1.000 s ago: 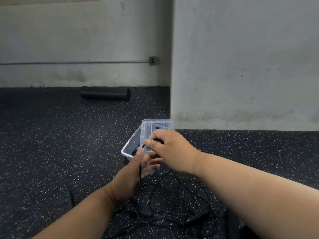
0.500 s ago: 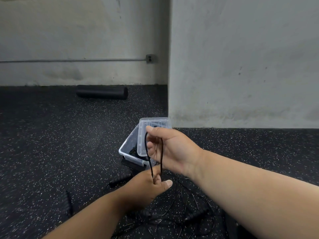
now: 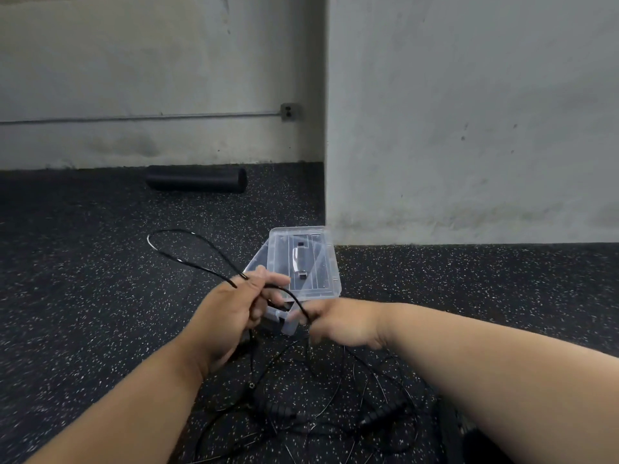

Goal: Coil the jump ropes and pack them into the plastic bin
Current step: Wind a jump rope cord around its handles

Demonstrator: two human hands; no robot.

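Hiding the plastic bin, both hands grip a jump rope.

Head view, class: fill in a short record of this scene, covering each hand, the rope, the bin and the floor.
left hand: grips the jump rope, a loop sticking out to the left
right hand: pinches the same rope
plastic bin: clear, on the floor behind the hands, lid propped over it
floor: more rope tangled near the person
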